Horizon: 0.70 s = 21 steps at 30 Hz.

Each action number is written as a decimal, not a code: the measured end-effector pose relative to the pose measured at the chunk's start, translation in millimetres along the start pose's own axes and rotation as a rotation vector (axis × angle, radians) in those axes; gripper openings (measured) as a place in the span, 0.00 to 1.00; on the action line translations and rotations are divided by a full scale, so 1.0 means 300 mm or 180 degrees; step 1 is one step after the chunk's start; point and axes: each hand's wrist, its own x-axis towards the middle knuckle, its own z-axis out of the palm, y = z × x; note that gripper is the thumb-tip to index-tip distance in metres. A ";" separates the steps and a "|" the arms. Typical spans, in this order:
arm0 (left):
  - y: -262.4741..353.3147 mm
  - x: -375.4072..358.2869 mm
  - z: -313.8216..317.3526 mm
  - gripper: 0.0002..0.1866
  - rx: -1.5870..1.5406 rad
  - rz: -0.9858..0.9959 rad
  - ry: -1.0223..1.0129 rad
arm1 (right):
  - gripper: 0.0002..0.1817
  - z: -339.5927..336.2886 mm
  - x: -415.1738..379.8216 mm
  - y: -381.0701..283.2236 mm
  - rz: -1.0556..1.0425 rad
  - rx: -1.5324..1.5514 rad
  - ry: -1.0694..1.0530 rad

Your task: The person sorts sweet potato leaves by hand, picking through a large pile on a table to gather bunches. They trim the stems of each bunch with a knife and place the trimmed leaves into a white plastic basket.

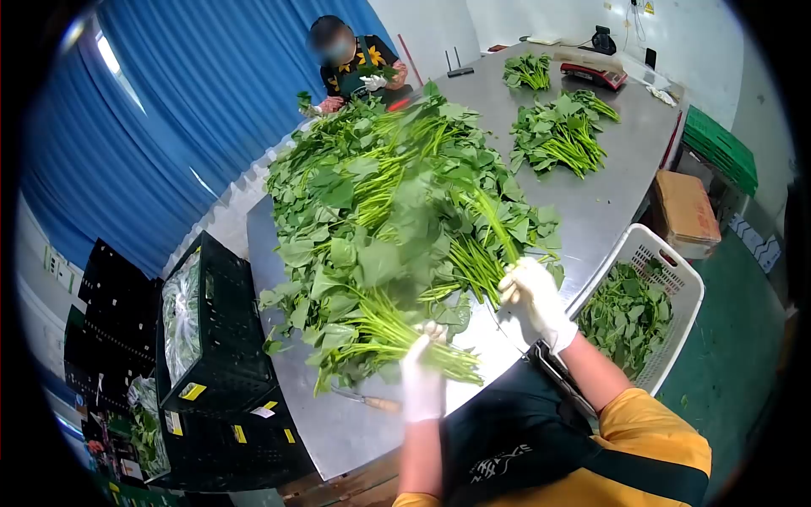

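My gloved left hand (425,376) is closed around the stems of a bunch of leafy greens (380,329), near the table's front edge. To its right, my gloved right hand (536,297) is closed on the stem ends of other greens (494,221), whose leafy part is smeared by motion. Both hands are at the near side of a large heap of leafy greens (338,194) with long stems and broad leaves. Beside my left hand, a knife with a wooden handle (382,404) lies partly under the leaves.
A metal table (591,211) bears smaller bunches (562,135) and a red scale (594,76). At right stands a white basket (688,291) of leaves; at left, dark crates (228,313) with bagged greens. Across the table, another person (359,68) in white gloves handles leaves.
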 end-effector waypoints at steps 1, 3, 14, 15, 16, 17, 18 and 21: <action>-0.013 0.011 -0.005 0.17 0.0027 -0.0054 0.0116 | 0.08 -0.001 -0.014 0.036 0.0286 -0.0283 -0.0329; -0.025 0.030 0.001 0.17 0.0276 0.0015 0.0161 | 0.08 -0.003 -0.056 0.109 0.1019 -0.0637 -0.0914; -0.055 0.045 0.035 0.15 -0.0220 -0.0085 0.0104 | 0.11 0.042 -0.181 0.224 -0.1305 -0.3847 -0.1260; -0.053 0.043 0.048 0.16 -0.0232 -0.0064 0.0160 | 0.11 0.040 -0.181 0.218 -0.1307 -0.3851 -0.1247; -0.070 0.055 0.035 0.17 -0.0366 -0.0101 0.0118 | 0.11 0.037 -0.179 0.214 -0.1345 -0.3909 -0.1305; -0.075 0.057 0.033 0.17 -0.0364 -0.0105 0.0107 | 0.12 0.035 -0.178 0.209 -0.1381 -0.3966 -0.1364; -0.075 0.057 0.038 0.17 -0.0351 -0.0116 0.0117 | 0.12 0.043 -0.185 0.193 -0.1490 -0.3579 -0.1320; -0.075 0.048 0.053 0.17 -0.0177 -0.0112 0.0122 | 0.11 0.054 -0.183 0.217 -0.1206 -0.3068 -0.0838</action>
